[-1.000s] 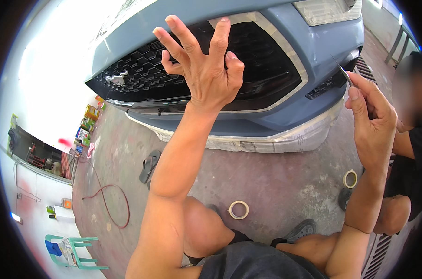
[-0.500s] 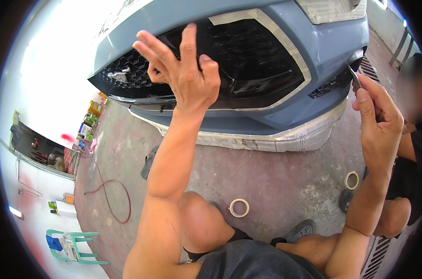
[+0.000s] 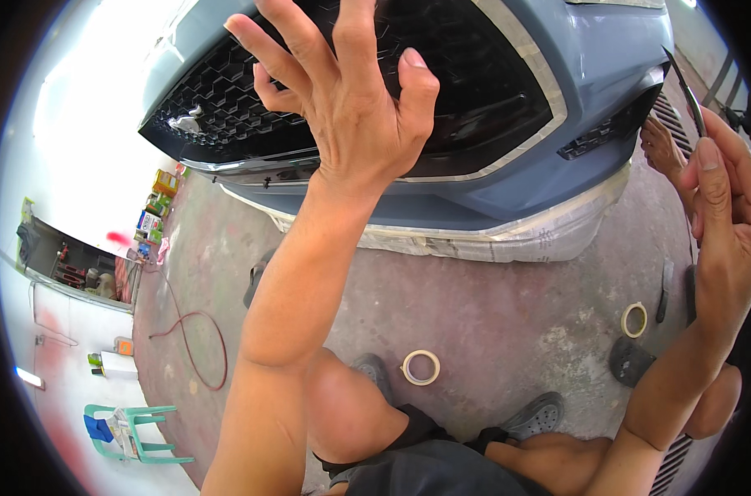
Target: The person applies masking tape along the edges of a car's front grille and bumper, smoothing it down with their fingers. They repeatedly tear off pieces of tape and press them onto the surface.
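My left hand (image 3: 355,107) is raised with its fingers spread, in front of the black honeycomb grille (image 3: 226,112) of a blue-grey car bumper (image 3: 590,74). Nothing shows between its fingers, and the topmost fingertips run out of the picture. At the far right, my right hand (image 3: 722,186) pinches a slim, pointed, blade-like tool (image 3: 688,91) between thumb and fingers, its tip upward. The tool is apart from the bumper's surface as far as I can see. Pale masking tape (image 3: 549,78) borders a glossy black panel next to the grille.
Another person's hand (image 3: 660,149) is by the bumper's right end. Tape rolls (image 3: 421,368) and a thin long-handled tool (image 3: 665,289) lie on the concrete floor. A red hose (image 3: 224,355), a green stool (image 3: 144,419) and several cans (image 3: 150,223) are at left. Taped plastic sheeting (image 3: 524,248) hangs below the bumper.
My left hand has moved up and slightly right, still spread. My right hand has gone further right with the slim tool. The other person's hand now shows beside the bumper; the view has shifted slightly.
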The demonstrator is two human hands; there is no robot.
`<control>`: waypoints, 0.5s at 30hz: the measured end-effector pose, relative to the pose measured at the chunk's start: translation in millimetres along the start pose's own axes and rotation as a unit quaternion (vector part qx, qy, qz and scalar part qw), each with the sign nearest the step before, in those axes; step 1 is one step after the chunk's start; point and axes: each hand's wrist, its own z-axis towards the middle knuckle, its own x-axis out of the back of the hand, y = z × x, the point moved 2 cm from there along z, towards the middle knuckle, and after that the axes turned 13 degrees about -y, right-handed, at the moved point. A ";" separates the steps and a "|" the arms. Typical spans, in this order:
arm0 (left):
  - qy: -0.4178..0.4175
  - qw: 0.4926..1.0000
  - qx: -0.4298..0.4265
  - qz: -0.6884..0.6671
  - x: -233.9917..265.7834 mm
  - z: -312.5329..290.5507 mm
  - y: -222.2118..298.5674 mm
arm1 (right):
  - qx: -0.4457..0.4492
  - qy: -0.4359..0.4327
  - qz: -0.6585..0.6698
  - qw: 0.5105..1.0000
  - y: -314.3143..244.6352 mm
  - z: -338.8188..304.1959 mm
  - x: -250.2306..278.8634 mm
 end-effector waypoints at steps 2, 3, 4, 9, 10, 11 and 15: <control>0.017 0.999 0.010 0.043 0.9 4.5 0.5 | -0.011 -0.013 -0.038 0.999 2.0 -1.3 0.7; 0.020 0.998 0.017 0.051 1.6 7.7 2.7 | -0.014 -0.016 -0.040 0.999 2.2 -1.0 1.5; 0.010 0.999 0.029 0.035 6.3 10.7 8.7 | -0.018 -0.019 -0.042 0.999 2.2 -0.8 2.6; 0.076 0.995 -0.017 0.061 -6.0 17.5 -3.6 | -0.019 -0.009 -0.026 0.999 -0.7 -1.1 2.3; 0.083 0.995 -0.018 0.057 -6.5 17.8 -3.6 | -0.022 -0.008 -0.020 1.000 -1.1 -1.4 0.7; 0.087 0.995 -0.016 0.051 -6.5 17.6 -3.2 | -0.032 -0.010 -0.015 0.999 -3.2 -1.3 -0.4; 0.095 0.995 -0.015 0.023 -12.4 19.3 4.2 | -0.022 -0.008 -0.008 1.000 -2.3 -1.2 -0.5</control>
